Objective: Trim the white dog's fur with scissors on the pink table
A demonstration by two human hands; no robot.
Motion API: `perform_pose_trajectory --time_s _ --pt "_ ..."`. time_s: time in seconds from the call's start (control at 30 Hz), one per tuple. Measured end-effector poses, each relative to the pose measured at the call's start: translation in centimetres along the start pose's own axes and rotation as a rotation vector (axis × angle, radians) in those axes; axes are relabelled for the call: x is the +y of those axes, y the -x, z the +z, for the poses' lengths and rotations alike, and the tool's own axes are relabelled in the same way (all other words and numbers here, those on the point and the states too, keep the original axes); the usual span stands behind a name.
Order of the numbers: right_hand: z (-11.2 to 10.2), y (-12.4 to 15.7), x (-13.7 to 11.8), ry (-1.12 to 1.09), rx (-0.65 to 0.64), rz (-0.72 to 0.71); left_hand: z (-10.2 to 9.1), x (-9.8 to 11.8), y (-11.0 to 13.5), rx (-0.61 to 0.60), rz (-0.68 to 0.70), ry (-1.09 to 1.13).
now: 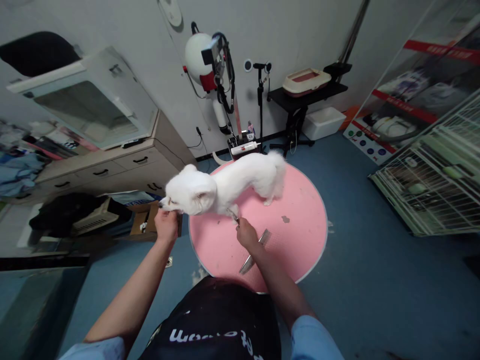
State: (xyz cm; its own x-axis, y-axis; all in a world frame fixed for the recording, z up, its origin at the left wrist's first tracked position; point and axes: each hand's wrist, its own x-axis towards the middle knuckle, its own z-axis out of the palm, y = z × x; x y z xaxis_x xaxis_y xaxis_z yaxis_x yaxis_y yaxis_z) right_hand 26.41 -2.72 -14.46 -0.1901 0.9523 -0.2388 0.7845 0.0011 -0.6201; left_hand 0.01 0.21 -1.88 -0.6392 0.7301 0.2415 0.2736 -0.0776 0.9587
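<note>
- The left hand (167, 225) is closed at the chin of the white dog (243, 175), seeming to pinch it; the exact finger placement is hidden. A loose hold could let the head jerk free, while too tight a pinch could make the dog pull back.
- The dog's head reaches past the left rim of the pink worktop (300, 215), with its body on the surface. A forward lunge could carry it over that edge toward the open cardboard box (144, 220) on the floor.
- Right of the head, a slim metal tool, apparently scissors (237, 219), points at a front leg. A sudden leg twitch could bring skin or a paw against the tip.
- The right hand (246, 234) pinches that tool, its fingers pressed together. A slip there could swing the tip off line.
- Under the right forearm lies 1 metal comb (246, 265). A sweep of the arm could knock it off the near rim, and the clatter might startle the dog.
- Farther right, the hind paws have a smooth-looking surface under them; a sideways step could slide.
</note>
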Motion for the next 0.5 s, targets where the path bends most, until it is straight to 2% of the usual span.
perform_pose_trajectory --time_s 0.13,0.37,0.5 --pt "-0.6 -1.0 0.7 0.088 0.071 -0.051 0.1 0.1 -0.1 0.011 0.012 -0.012" --pt "-3.8 -4.0 1.8 0.304 0.166 -0.210 0.2 0.3 -0.1 0.032 0.001 -0.029" --pt "-4.6 -4.3 1.5 0.310 0.169 -0.207 0.2 0.7 -0.1 0.023 0.012 -0.062"
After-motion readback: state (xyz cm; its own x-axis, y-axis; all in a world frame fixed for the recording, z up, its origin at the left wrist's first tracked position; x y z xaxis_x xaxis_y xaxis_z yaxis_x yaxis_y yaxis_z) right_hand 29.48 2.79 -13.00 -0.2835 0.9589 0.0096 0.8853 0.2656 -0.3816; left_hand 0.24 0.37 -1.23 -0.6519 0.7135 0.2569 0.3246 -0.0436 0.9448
